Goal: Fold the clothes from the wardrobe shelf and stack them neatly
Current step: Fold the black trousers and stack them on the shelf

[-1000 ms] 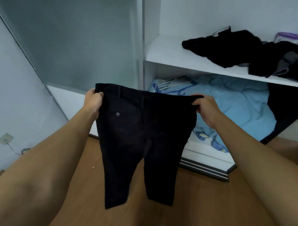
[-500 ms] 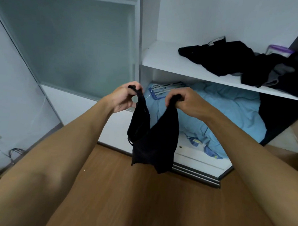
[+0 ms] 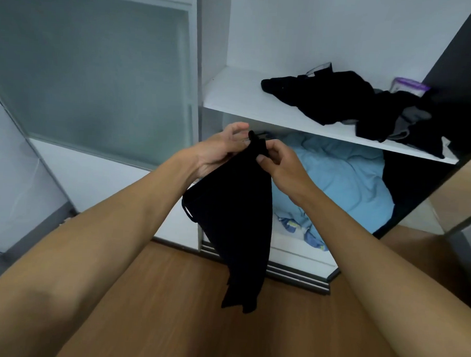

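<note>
Hands together: left hand (image 3: 219, 150) & right hand (image 3: 282, 165) pinch waistband of black trousers (image 3: 235, 221); I must match edges b4 nxt fold.

Black trousers (image 3: 235, 218), light-blue bedding (image 3: 337, 180), white shelf (image 3: 240, 97), brown floor (image 3: 182, 311).

A white shelf (image 3: 240, 97) carries a loose heap of black clothes (image 3: 340, 99), some grey among them, spread from its middle to its right end. A purple-lidded container (image 3: 408, 87) stands behind the heap at the back right. Crumpled blue bedding (image 3: 345, 177) lies on the wardrobe's bottom, beside the wooden floor (image 3: 170, 297).
</note>
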